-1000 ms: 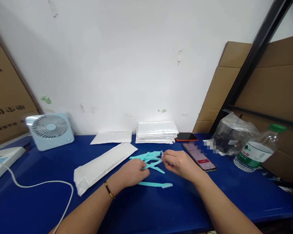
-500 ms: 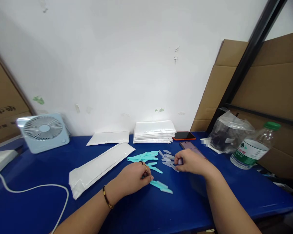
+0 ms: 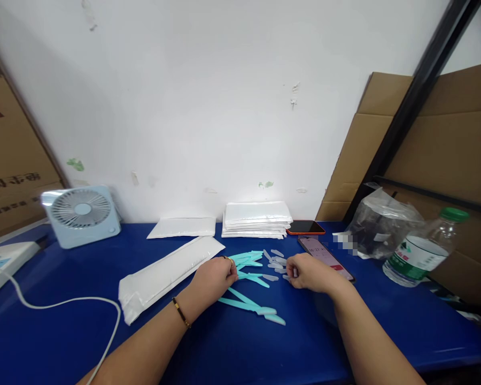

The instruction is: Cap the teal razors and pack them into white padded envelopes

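A loose pile of teal eyebrow razors (image 3: 246, 259) lies in the middle of the blue table. My left hand (image 3: 214, 279) is at its near left side, thumb and fingers pinched on a razor; the grip itself is partly hidden. Nearer to me, two razors (image 3: 240, 304) lie crossed, with pale covers over their blade ends. Small clear blade caps (image 3: 278, 261) are scattered right of the pile. My right hand (image 3: 307, 272) is closed at their right edge, with a clear cap at the fingertips, mostly hidden by the fingers.
A long white padded packet (image 3: 170, 275) lies left of the razors. Behind are a flat white packet (image 3: 182, 227) and a stack of packets (image 3: 256, 218). Two phones (image 3: 326, 256), a bagged cup (image 3: 380, 224) and a bottle (image 3: 420, 254) stand right; a fan (image 3: 84, 214) and cable (image 3: 76, 300) left.
My left hand has moved away from the two near razors, back and left to the pile. Those razors now show fully. My right hand remains by the caps, slightly lower. The view has shifted a little.
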`<state>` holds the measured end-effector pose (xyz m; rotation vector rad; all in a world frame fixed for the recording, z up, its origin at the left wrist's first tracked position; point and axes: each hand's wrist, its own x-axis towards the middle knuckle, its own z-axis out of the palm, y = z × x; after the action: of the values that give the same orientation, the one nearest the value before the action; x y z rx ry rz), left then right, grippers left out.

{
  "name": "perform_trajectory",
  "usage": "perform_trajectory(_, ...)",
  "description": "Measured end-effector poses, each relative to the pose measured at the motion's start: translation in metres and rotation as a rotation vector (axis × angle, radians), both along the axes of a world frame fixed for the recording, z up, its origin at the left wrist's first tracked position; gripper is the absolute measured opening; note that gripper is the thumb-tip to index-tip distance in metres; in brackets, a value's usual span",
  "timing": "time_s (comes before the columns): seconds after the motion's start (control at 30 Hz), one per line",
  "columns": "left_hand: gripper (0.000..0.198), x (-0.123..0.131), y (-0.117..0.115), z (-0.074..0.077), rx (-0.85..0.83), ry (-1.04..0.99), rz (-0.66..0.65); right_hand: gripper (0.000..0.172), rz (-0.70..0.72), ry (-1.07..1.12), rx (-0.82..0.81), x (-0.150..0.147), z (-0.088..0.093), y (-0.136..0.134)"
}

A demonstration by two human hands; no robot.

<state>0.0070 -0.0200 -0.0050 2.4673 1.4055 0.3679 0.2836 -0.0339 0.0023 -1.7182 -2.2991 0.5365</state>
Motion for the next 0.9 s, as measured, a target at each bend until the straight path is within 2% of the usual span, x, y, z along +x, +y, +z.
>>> perform_trajectory(0.1,0.013,-0.001,0.001,0.002,0.033,-0.047,-0.021,0.007,0.047,0.255,-0.098,-0.008,0.004,-0.001)
perform_trajectory(0.23,0.013,-0.001,0.001,0.005,0.057,-0.057,-0.019,0.022,0.096,0.453,-0.114,-0.02,0.004,0.0)
perform_trajectory(0.53,0.013,0.003,-0.002,0.009,0.009,-0.101,-0.044,0.027,0.132,0.515,-0.14,-0.033,0.004,-0.001)
perform_trajectory(0.63,0.015,0.006,-0.007,0.009,-0.048,-0.138,-0.097,0.025,0.18,0.544,-0.215,-0.039,0.006,-0.006)
perform_trajectory(0.73,0.018,0.008,-0.01,0.009,-0.152,-0.12,-0.17,0.023,0.23,0.479,-0.282,-0.038,0.007,-0.008)
perform_trajectory(0.8,0.02,0.006,-0.008,0.009,-0.134,-0.104,-0.157,0.022,0.201,0.39,-0.163,-0.035,0.006,-0.005)
perform_trajectory(0.9,0.022,-0.002,0.002,0.006,0.023,-0.031,-0.065,0.017,0.121,0.24,0.098,-0.031,0.003,0.001)
